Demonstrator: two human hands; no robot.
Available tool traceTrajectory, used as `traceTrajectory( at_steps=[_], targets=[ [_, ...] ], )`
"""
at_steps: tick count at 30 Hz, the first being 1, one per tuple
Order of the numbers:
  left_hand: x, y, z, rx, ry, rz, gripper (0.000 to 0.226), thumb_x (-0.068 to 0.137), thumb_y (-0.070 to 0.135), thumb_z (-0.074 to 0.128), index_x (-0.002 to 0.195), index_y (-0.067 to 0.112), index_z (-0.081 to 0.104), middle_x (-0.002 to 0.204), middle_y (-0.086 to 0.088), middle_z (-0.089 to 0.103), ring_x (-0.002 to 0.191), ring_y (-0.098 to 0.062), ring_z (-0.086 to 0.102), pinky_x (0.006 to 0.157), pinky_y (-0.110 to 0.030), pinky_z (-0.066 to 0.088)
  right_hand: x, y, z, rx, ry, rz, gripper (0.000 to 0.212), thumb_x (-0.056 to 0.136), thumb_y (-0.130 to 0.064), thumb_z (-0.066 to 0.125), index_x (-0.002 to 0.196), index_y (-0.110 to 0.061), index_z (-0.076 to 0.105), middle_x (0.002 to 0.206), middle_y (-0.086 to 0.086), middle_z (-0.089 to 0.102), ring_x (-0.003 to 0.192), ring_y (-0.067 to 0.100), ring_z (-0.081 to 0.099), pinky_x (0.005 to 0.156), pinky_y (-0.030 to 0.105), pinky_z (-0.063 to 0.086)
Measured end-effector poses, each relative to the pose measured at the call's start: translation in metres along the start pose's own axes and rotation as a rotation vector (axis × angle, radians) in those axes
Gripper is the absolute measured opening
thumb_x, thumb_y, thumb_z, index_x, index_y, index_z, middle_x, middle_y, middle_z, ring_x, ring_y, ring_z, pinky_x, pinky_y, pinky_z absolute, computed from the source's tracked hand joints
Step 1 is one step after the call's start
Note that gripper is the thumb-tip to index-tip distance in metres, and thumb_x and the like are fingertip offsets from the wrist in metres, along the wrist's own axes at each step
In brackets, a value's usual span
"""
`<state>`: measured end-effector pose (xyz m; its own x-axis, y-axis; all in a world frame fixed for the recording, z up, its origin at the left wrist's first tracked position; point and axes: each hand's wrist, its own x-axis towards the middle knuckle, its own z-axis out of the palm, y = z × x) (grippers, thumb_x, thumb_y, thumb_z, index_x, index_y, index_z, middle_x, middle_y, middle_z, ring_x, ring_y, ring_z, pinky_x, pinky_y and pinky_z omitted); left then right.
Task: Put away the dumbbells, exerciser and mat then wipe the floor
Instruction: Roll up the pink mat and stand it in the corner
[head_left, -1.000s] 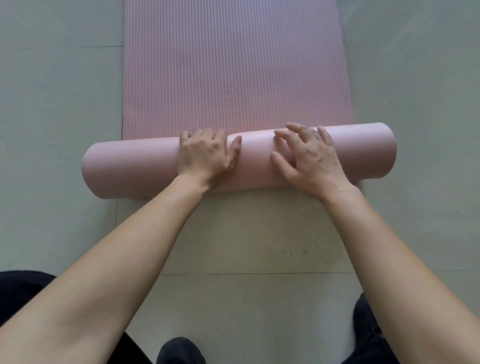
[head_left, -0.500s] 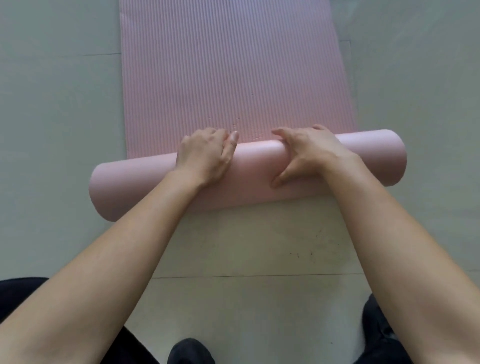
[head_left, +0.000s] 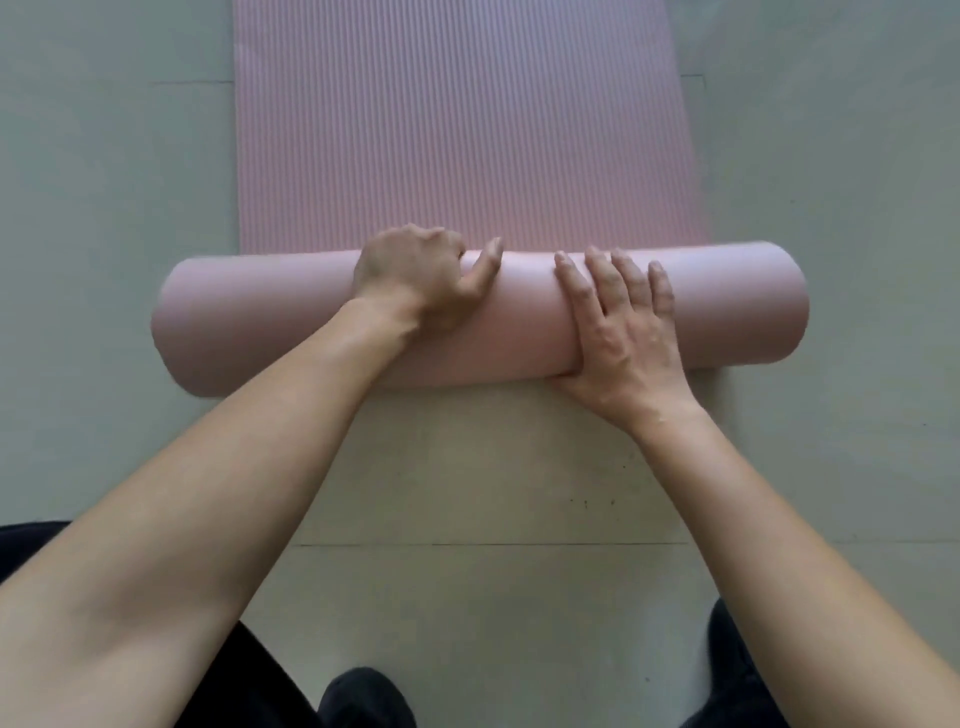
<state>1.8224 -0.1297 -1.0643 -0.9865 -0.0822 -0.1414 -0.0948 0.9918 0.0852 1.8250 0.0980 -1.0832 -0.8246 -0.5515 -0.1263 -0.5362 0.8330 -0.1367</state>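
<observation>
A pink mat lies on the floor, its near end wound into a thick roll that runs left to right. The ribbed, flat part stretches away from me. My left hand curls over the top of the roll left of centre, fingers hooked over the far side, thumb on top. My right hand lies flat on the roll right of centre, fingers spread and pointing away, thumb tucked under the near side. No dumbbells or exerciser are in view.
Pale grey-green floor tiles surround the mat, with small dark specks just in front of the roll. My dark-clothed knees show at the bottom edge.
The roll has turned further away from me and grown thicker. My right hand moved back to the near side and flattened on top; my left hand curled over the far side.
</observation>
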Motion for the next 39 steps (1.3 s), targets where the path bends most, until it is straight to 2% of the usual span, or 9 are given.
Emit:
traceTrajectory(
  at_steps=[4, 9, 12, 15, 20, 26, 33, 37, 39],
  targets=[
    [-0.013, -0.011, 0.011, -0.108, -0.151, -0.061, 0.061, 0.097, 0.059, 0.021, 0.091, 0.016, 0.064, 0.106, -0.021, 0.067, 0.102, -0.039, 0.061, 0.078, -0.041, 0.043, 0.021, 0.004, -0.027, -0.037, -0.252, -0.096, 0.120, 0.050, -0.071, 0.079, 0.152, -0.032, 0.031, 0.138, 0.002, 0.055, 0.126, 0.030, 0.050, 0.108, 0.047, 0.032],
    [-0.030, -0.007, 0.012, -0.116, 0.200, -0.108, 0.063, 0.094, 0.057, 0.023, 0.121, 0.014, 0.061, 0.126, -0.014, 0.061, 0.116, -0.033, 0.055, 0.093, -0.045, 0.040, 0.055, 0.005, -0.035, 0.055, -0.177, -0.017, 0.117, 0.059, -0.067, 0.080, 0.156, -0.030, 0.026, 0.149, 0.009, 0.046, 0.137, 0.029, 0.043, 0.117, 0.046, 0.025],
    [-0.043, -0.001, 0.023, -0.025, 0.133, -0.072, 0.085, 0.087, 0.074, 0.030, 0.148, 0.015, 0.034, 0.156, -0.019, 0.028, 0.145, -0.034, 0.023, 0.116, -0.055, 0.014, 0.068, 0.005, -0.032, 0.155, 0.124, 0.081, 0.078, 0.083, -0.052, 0.069, 0.150, -0.022, 0.042, 0.147, 0.011, 0.049, 0.134, 0.033, 0.046, 0.112, 0.046, 0.033],
    [-0.045, -0.011, 0.038, 0.080, -0.050, 0.004, 0.131, 0.062, 0.087, 0.054, 0.155, 0.017, -0.006, 0.161, -0.019, -0.008, 0.149, -0.036, -0.011, 0.115, -0.061, -0.009, 0.066, 0.000, -0.021, 0.188, 0.171, 0.058, 0.057, 0.094, -0.033, 0.055, 0.148, -0.016, 0.045, 0.149, 0.016, 0.046, 0.138, 0.037, 0.041, 0.113, 0.049, 0.031],
    [-0.039, -0.018, 0.044, 0.118, 0.165, 0.016, 0.096, 0.057, 0.026, 0.077, 0.143, 0.019, 0.034, 0.141, -0.013, 0.044, 0.129, -0.034, 0.038, 0.105, -0.052, 0.023, 0.033, -0.003, 0.001, 0.022, -0.011, -0.049, 0.106, 0.073, -0.047, 0.072, 0.159, -0.019, 0.018, 0.165, 0.021, 0.005, 0.153, 0.040, 0.002, 0.122, 0.058, 0.002],
    [-0.036, -0.010, 0.023, -0.002, 0.210, 0.051, 0.076, 0.057, 0.044, 0.068, 0.127, 0.017, 0.056, 0.103, -0.007, 0.067, 0.093, -0.031, 0.060, 0.089, -0.045, 0.037, 0.015, -0.015, 0.017, -0.072, 0.189, 0.019, 0.129, 0.060, -0.048, 0.087, 0.159, -0.013, 0.012, 0.162, 0.024, 0.013, 0.151, 0.042, 0.009, 0.121, 0.061, 0.007],
    [-0.049, -0.019, 0.020, 0.027, 0.218, 0.135, 0.089, 0.063, 0.046, 0.058, 0.142, 0.013, 0.038, 0.149, -0.017, 0.037, 0.133, -0.033, 0.034, 0.110, -0.057, 0.024, 0.041, -0.015, 0.000, -0.007, 0.283, -0.094, 0.113, 0.060, -0.040, 0.077, 0.157, -0.015, 0.025, 0.126, 0.009, 0.062, 0.124, 0.035, 0.054, 0.118, 0.060, 0.018],
    [-0.045, -0.020, 0.025, 0.112, 0.023, 0.081, 0.125, 0.059, 0.069, 0.066, 0.155, 0.021, 0.001, 0.158, -0.019, 0.007, 0.147, -0.040, 0.007, 0.115, -0.063, 0.004, 0.058, -0.018, -0.014, -0.016, 0.109, -0.066, 0.128, 0.056, -0.054, 0.079, 0.160, -0.016, 0.014, 0.139, 0.014, 0.051, 0.135, 0.036, 0.044, 0.121, 0.063, 0.006],
    [-0.038, -0.020, 0.025, 0.144, -0.001, 0.059, 0.121, 0.061, 0.053, 0.075, 0.155, 0.024, 0.004, 0.154, -0.020, 0.021, 0.143, -0.041, 0.020, 0.113, -0.061, 0.011, 0.054, -0.024, -0.010, -0.039, 0.087, -0.050, 0.125, 0.059, -0.052, 0.077, 0.160, -0.017, 0.012, 0.151, 0.019, 0.037, 0.144, 0.038, 0.030, 0.121, 0.062, 0.001]
  ],
)
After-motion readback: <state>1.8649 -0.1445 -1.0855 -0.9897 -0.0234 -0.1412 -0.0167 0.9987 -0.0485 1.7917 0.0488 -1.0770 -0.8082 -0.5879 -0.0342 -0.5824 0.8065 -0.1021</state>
